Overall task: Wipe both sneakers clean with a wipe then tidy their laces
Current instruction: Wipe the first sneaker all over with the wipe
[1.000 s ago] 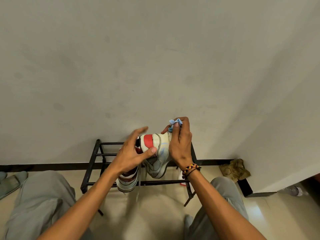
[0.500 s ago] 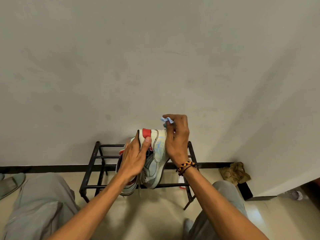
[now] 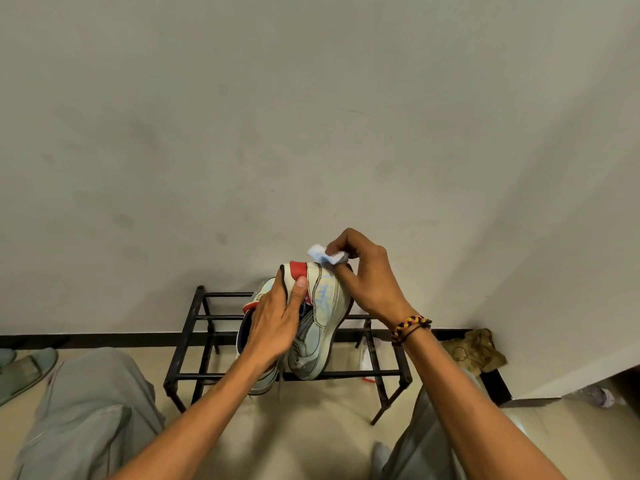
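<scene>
My left hand (image 3: 273,327) grips a white, grey and red sneaker (image 3: 320,320) by its collar, holding it on its side above the rack with the heel up. A second sneaker (image 3: 258,379) lies behind and below my left hand, mostly hidden by it; a lace (image 3: 280,382) hangs down beside it. My right hand (image 3: 367,275) pinches a crumpled light blue wipe (image 3: 323,255) against the heel of the held sneaker.
A black metal shoe rack (image 3: 194,337) stands on the beige floor against the grey wall. A brown crumpled cloth (image 3: 476,348) lies in the right corner. A green slipper (image 3: 24,370) is at the left edge. My grey-trousered knees flank the rack.
The held sneaker has turned more upright and risen slightly. My left hand shifted from spread fingers to a grip on its collar. My right hand moved the wipe up to the heel.
</scene>
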